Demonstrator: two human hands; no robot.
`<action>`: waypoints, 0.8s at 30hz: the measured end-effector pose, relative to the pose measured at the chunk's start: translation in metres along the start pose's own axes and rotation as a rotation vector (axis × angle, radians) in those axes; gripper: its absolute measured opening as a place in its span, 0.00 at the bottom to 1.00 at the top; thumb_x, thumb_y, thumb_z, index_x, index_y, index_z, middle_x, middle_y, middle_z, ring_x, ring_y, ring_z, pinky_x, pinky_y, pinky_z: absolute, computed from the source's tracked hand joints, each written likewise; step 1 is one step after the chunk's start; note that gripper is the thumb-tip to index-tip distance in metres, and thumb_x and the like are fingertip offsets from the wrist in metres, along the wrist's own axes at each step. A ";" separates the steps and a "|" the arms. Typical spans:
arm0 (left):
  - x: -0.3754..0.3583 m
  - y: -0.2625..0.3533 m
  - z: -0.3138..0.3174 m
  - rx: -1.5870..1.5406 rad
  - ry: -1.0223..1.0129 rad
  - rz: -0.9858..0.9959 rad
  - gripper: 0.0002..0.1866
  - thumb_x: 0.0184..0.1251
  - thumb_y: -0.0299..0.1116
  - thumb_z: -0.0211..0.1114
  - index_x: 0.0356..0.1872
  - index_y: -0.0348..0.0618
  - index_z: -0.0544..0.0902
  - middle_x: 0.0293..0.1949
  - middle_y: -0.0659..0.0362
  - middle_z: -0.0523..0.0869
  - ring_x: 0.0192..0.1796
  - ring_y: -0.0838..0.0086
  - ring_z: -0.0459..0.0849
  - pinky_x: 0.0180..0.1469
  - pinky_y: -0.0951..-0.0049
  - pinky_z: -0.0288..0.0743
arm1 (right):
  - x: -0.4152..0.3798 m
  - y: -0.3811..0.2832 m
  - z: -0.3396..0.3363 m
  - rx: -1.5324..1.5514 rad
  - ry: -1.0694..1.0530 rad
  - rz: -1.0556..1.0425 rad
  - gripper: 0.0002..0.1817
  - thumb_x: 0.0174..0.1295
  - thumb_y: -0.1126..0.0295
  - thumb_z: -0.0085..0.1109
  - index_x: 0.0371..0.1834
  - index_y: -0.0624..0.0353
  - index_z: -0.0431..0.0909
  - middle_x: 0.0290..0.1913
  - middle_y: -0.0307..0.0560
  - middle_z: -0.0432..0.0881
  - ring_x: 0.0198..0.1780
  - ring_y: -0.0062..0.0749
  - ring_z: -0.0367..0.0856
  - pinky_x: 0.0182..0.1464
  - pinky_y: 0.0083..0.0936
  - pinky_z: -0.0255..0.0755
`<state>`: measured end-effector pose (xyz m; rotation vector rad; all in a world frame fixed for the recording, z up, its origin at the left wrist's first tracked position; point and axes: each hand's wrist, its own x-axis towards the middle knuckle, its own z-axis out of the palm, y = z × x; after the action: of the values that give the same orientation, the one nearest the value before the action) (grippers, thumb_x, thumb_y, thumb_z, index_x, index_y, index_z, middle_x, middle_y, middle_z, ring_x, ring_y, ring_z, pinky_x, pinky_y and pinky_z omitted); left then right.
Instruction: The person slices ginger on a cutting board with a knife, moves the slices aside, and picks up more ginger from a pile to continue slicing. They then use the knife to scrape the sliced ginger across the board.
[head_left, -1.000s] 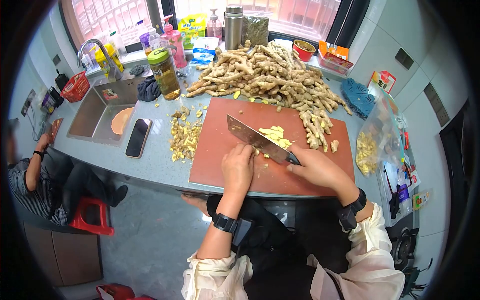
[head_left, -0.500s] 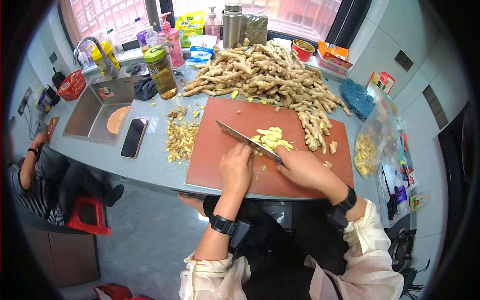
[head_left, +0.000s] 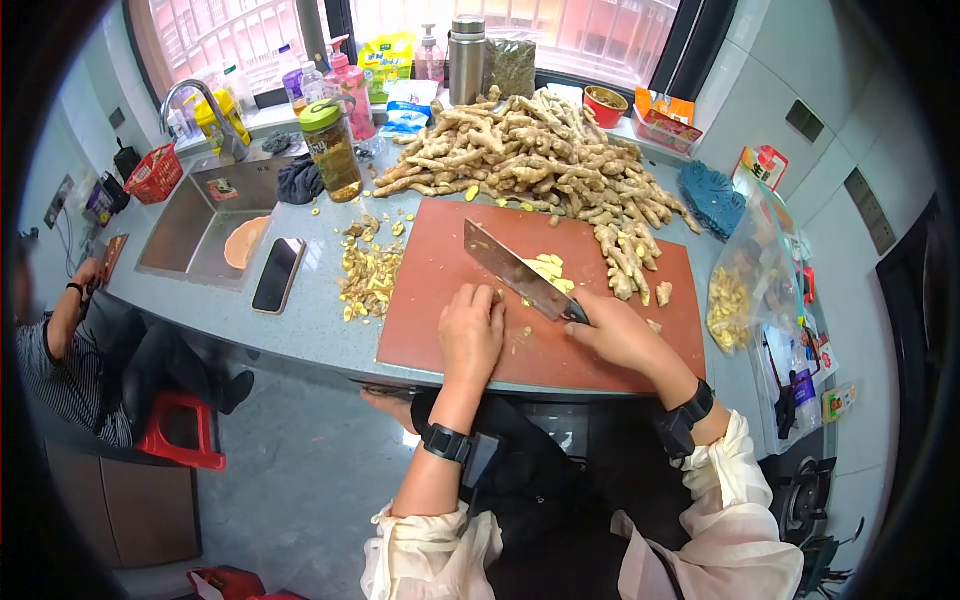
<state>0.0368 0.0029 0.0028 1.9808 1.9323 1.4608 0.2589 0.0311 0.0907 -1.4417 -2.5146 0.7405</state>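
Observation:
My right hand (head_left: 615, 335) is closed round the black handle of a cleaver (head_left: 520, 272). The cleaver's broad blade slants up to the left above the red-brown cutting board (head_left: 430, 250), its flat side facing me. Just left of the blade, my left hand (head_left: 472, 332) rests on the board with curled fingers, pressing a small piece of ginger (head_left: 497, 296) that they mostly hide. Pale yellow ginger slices (head_left: 545, 266) lie behind the blade, partly covered by it. Several whole ginger roots (head_left: 628, 262) lie on the board's right part.
A large ginger heap (head_left: 540, 150) fills the counter's back. Ginger trimmings (head_left: 370, 275) and a phone (head_left: 278, 275) lie left of the board, near the sink (head_left: 165, 240). A bag of ginger pieces (head_left: 735, 300) stands right. Another person (head_left: 70, 350) sits at far left.
The cleaver has lifted off the slices and tilted, showing more of its blade's flat side. My right hand has shifted slightly right; my left hand has stayed nearly in place.

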 end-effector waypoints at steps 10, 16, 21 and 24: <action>-0.003 0.001 -0.004 -0.227 -0.044 -0.199 0.10 0.58 0.30 0.75 0.37 0.43 0.83 0.33 0.55 0.84 0.40 0.55 0.85 0.44 0.56 0.75 | -0.007 -0.010 0.001 0.078 0.042 -0.043 0.22 0.69 0.64 0.65 0.61 0.62 0.74 0.52 0.68 0.84 0.56 0.64 0.83 0.56 0.49 0.75; -0.001 0.001 -0.008 -0.191 0.034 -0.126 0.08 0.57 0.26 0.74 0.36 0.41 0.84 0.35 0.53 0.83 0.41 0.54 0.84 0.45 0.56 0.77 | -0.009 -0.017 0.000 0.067 0.016 0.006 0.22 0.69 0.62 0.65 0.62 0.60 0.74 0.52 0.67 0.85 0.55 0.64 0.83 0.56 0.50 0.75; -0.002 0.001 -0.007 -0.188 0.004 -0.130 0.06 0.58 0.24 0.72 0.35 0.41 0.85 0.36 0.52 0.83 0.42 0.54 0.84 0.46 0.56 0.77 | -0.010 -0.020 -0.003 0.064 -0.006 0.001 0.21 0.69 0.62 0.65 0.61 0.60 0.74 0.51 0.67 0.85 0.55 0.65 0.83 0.55 0.51 0.75; -0.002 0.008 -0.011 -0.212 -0.003 -0.153 0.05 0.58 0.24 0.72 0.34 0.40 0.85 0.36 0.51 0.84 0.42 0.53 0.84 0.47 0.55 0.78 | -0.008 -0.019 -0.004 0.034 -0.026 -0.014 0.21 0.69 0.63 0.65 0.60 0.61 0.74 0.49 0.67 0.85 0.54 0.65 0.83 0.55 0.52 0.75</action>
<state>0.0366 -0.0069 0.0122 1.7066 1.7966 1.5481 0.2499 0.0183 0.1041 -1.4112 -2.5159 0.8010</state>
